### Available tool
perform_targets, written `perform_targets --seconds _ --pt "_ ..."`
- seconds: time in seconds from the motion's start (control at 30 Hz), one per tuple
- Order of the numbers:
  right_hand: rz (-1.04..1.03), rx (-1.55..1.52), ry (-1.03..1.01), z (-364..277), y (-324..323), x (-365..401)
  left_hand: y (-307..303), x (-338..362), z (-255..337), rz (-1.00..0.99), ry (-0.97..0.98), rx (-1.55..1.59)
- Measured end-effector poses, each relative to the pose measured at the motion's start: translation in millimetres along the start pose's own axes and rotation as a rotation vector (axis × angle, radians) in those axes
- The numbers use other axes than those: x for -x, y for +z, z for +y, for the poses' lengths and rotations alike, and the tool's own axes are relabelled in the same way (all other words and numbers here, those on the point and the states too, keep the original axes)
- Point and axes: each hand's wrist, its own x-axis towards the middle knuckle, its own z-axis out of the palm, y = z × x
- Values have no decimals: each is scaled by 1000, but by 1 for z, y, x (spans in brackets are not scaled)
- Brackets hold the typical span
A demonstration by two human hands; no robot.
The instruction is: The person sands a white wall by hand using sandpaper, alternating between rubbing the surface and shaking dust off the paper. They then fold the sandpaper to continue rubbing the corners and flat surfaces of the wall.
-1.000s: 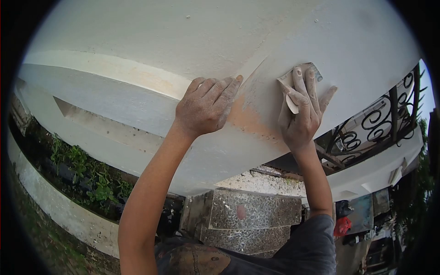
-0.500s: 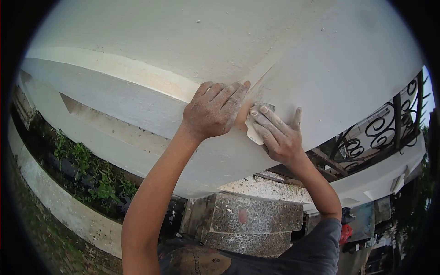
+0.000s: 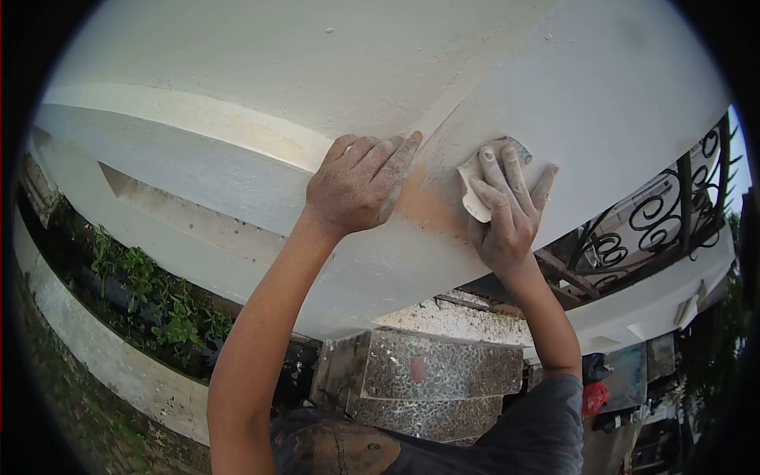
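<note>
My left hand [image 3: 354, 184], coated in pale dust, is closed over the ledge [image 3: 298, 144] of the white wall, with its fingers bent against the corner. Under the fingers of my right hand [image 3: 509, 210] a creased piece of sandpaper [image 3: 473, 176] is pressed to the smooth wall face [image 3: 609, 103]. Its pale backing faces out and one edge curls up by my thumb. Between the two hands lies a rubbed orange-brown patch [image 3: 427, 207], beside a thin crack line running up the wall.
To the right are black wrought-iron railings [image 3: 649, 226]. Below stand pebbled concrete steps [image 3: 439, 364]. On the lower left, green plants [image 3: 170, 317] grow in a ditch behind a concrete kerb [image 3: 119, 344]. A red bag [image 3: 594, 398] lies at lower right.
My right hand has slid the sandpaper up and to the right, away from my left hand, uncovering more of the orange-brown patch. The left hand stays on the ledge, almost unmoved.
</note>
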Motion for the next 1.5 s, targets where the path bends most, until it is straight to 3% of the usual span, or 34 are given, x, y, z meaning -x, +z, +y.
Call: perform_targets --seconds 0.07,0.17,0.2,0.27,0.3,0.37,0.43,0.5,0.57,0.63,0.7,0.77,0.83,0.93,0.97,1.03,1.1,1.2,1.3,1.33,1.43,1.5 --pt "-304 -65 -151 -25 3 25 1 1 0 6 8 3" --pt "-116 45 -162 -3 -9 -1 0 0 -1 11 3 11" --pt "15 113 -50 5 -16 -16 0 0 0 5 -5 23" --pt "161 -259 374 -10 -6 -19 0 1 1 -13 5 11" --pt "77 -20 113 -9 -10 -19 -1 0 -1 -11 9 -7" --pt "-305 -136 -106 -33 3 14 -3 -1 1 -17 -8 32" --pt "-322 -112 -243 -26 5 15 -3 -2 0 -1 -7 36" --pt "46 -32 -99 8 1 -16 0 -1 -1 15 9 28" --pt "158 15 26 8 -3 -20 -1 0 1 -5 6 20" --pt "68 33 86 -19 -3 -18 -2 -2 0 -1 0 23" --pt "-217 -90 -67 -38 8 11 -2 -2 1 3 -13 50" --pt "-164 -41 -174 -21 8 12 -2 -2 1 4 -11 49" --pt "84 5 -83 13 4 -14 -2 -3 -1 6 6 30" --pt "115 12 28 2 0 -27 -2 -2 1 11 13 27" --pt "-28 12 64 -25 -5 -21 -1 -2 1 17 3 41" --pt "-278 -78 -130 -42 11 8 -1 -3 2 33 -10 63" --pt "-178 -18 -169 -22 9 3 1 -3 2 51 -20 72" --pt "-67 -2 65 -12 -18 -36 -2 -1 -2 14 36 -19" --pt "-88 -96 22 -27 -1 -28 0 0 -1 23 9 12" --pt "-247 -140 -85 -36 4 -17 -1 -1 1 18 -4 41" --pt "-90 -39 -83 -18 -1 -28 -5 -3 -2 7 -16 60" --pt "46 -164 179 -18 -2 -39 -4 0 -1 -18 5 29"
